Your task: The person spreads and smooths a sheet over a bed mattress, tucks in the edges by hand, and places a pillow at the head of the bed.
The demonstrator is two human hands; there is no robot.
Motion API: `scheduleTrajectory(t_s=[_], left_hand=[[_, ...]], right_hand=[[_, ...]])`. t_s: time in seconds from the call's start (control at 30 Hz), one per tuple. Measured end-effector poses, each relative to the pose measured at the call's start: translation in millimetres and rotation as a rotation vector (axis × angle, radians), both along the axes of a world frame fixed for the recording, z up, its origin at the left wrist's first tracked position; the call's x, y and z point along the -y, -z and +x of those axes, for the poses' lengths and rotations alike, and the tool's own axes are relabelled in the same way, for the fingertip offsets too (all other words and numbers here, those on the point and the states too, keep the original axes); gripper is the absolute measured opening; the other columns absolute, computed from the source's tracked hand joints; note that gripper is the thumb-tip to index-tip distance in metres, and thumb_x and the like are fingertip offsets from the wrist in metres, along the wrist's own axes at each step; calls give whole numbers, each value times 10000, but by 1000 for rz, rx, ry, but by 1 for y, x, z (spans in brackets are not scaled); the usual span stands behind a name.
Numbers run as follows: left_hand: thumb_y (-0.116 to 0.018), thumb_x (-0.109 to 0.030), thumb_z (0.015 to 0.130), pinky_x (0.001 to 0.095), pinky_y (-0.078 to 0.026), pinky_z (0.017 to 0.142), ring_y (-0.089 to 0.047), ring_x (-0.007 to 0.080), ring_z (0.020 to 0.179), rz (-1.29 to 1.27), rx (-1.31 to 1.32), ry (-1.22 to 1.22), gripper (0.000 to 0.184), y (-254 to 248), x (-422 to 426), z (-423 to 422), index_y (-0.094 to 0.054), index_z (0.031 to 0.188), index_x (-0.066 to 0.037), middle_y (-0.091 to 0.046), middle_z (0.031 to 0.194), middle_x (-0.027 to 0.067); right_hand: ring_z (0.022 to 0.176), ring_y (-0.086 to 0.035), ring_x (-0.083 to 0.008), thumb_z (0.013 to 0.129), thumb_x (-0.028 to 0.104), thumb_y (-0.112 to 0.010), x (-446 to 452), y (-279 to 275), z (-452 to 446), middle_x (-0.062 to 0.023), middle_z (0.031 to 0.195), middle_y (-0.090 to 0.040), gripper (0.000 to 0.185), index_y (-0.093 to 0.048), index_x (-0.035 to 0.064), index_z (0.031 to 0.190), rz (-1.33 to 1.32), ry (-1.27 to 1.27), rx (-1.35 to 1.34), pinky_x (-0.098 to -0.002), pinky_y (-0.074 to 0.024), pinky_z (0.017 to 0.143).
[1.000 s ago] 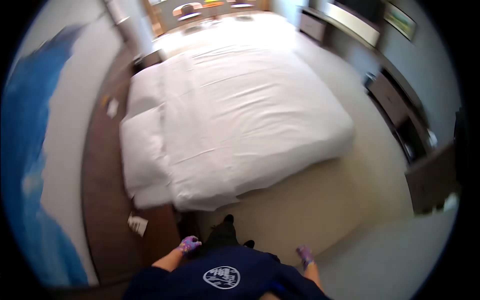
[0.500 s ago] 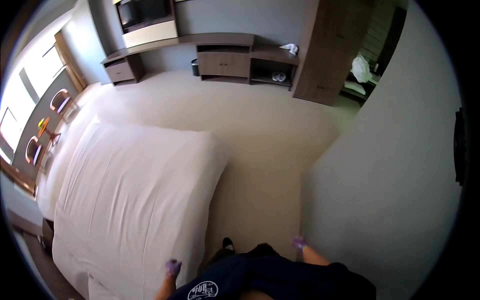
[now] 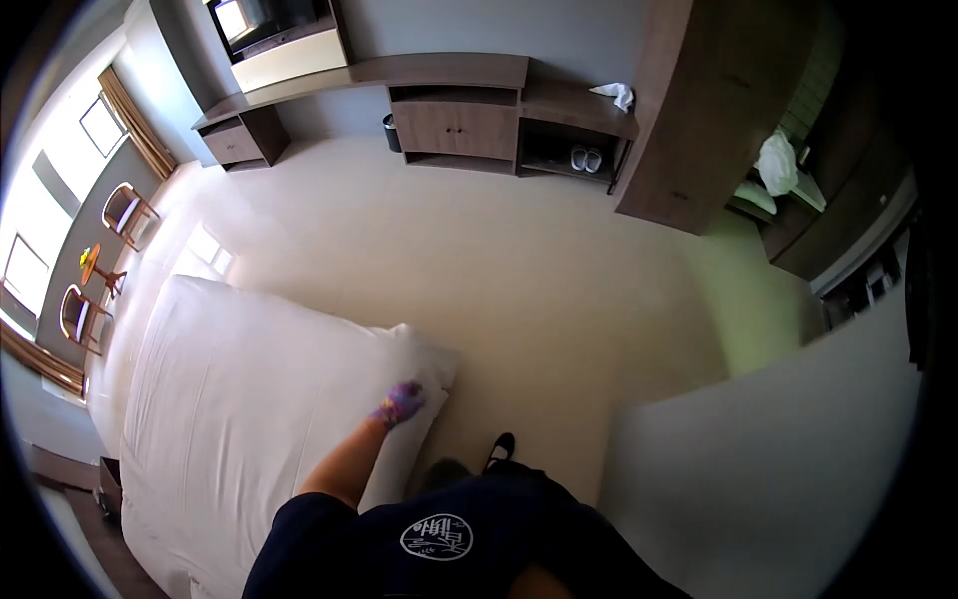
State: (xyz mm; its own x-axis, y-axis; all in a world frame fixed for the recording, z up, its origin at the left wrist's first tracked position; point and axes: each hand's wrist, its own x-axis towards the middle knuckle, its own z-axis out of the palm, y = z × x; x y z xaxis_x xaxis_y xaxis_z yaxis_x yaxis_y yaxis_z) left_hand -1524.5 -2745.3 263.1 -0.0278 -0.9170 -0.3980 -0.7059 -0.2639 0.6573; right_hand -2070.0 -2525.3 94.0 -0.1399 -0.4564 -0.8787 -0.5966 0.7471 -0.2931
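My left hand, in a purple patterned glove, is in front of me over the right side of the bed, near its foot-end corner. Its fingers look curled into a loose fist, and no object shows in them. Whether the glove touches the sheet I cannot tell. A white sheet covers the bed, with light creases and a raised fold at the corner beyond my hand. My right hand is out of view.
A grey wall is close on my right. Ahead stand a long dark-wood cabinet, a tall wardrobe and a small bin. Slippers rest on a low shelf. Chairs and a round table are by the window.
I have moved forward along the bed. My left hand has swung forward from beside me to near the bed's corner, and my right hand has gone out of view.
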Motion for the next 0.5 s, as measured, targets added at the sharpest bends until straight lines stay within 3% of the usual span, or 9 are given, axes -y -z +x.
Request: scheduleTrajectory(t_s=[0.07,0.13,0.17,0.2,0.23,0.33,0.37,0.43,0.5], left_hand=[[-558,-271,701,337,-385,851,-501,275,972,270,22,-7,434,1,-8,-11,-511,1043,-8,-532,1033,166],[-563,-292,699,338,-379,858,-492,276,986,405,112,-1,467,34,-24,8,-504,1050,12,-512,1059,188],[-566,-293,704,343,-379,859,-489,272,994,557,102,-156,476,34,-31,10,-498,1058,18,-503,1069,195],[-579,-300,700,336,-436,570,-538,174,589,326,131,-227,268,105,-72,44,-595,690,-33,-590,679,80],[-579,-296,697,331,-435,564,-537,173,583,455,115,-309,263,103,-77,54,-591,681,-34,-585,666,78],[-578,-285,690,316,-430,547,-533,168,567,708,45,-512,251,91,-57,64,-580,652,-37,-569,625,72],[-577,-281,688,311,-428,541,-531,167,561,735,25,-537,247,89,-34,62,-577,643,-38,-564,612,70],[-577,-274,684,301,-425,529,-528,164,550,746,-25,-563,241,88,35,56,-570,624,-40,-553,585,66],[-576,-266,679,291,-422,518,-525,161,539,692,-57,-549,236,92,124,54,-562,605,-43,-542,558,62]], right_hand=[[731,-524,-239,821,277,-378,89,2,-21,-132,826,-550,274,-546,61,805,-127,-146,-37,-322,-419,637],[728,-524,-245,820,271,-374,195,0,-39,-136,817,-549,274,-545,58,789,-344,-479,-156,-325,-419,634],[727,-524,-248,820,267,-371,249,-4,-47,-139,813,-548,275,-544,57,782,-468,-662,-252,-326,-418,632],[725,-523,-251,819,264,-369,307,-13,-54,-141,808,-548,276,-544,56,774,-589,-762,-346,-327,-418,631],[724,-523,-253,819,261,-366,359,-24,-57,-143,804,-548,277,-543,55,766,-677,-713,-399,-329,-417,629],[634,-523,-267,804,223,-359,490,-86,-42,-154,670,-536,302,-532,48,629,-847,152,-214,-342,-413,574],[634,-523,-267,804,223,-359,506,-83,-43,-154,670,-536,302,-532,48,629,-831,173,-230,-342,-413,574],[653,-524,-271,783,218,-377,568,-67,-53,-160,693,-539,264,-541,43,673,-760,-84,-309,-352,-412,585],[681,-528,-285,773,227,-381,563,-15,-49,-160,705,-545,261,-554,42,706,-761,-287,-431,-365,-410,600]])
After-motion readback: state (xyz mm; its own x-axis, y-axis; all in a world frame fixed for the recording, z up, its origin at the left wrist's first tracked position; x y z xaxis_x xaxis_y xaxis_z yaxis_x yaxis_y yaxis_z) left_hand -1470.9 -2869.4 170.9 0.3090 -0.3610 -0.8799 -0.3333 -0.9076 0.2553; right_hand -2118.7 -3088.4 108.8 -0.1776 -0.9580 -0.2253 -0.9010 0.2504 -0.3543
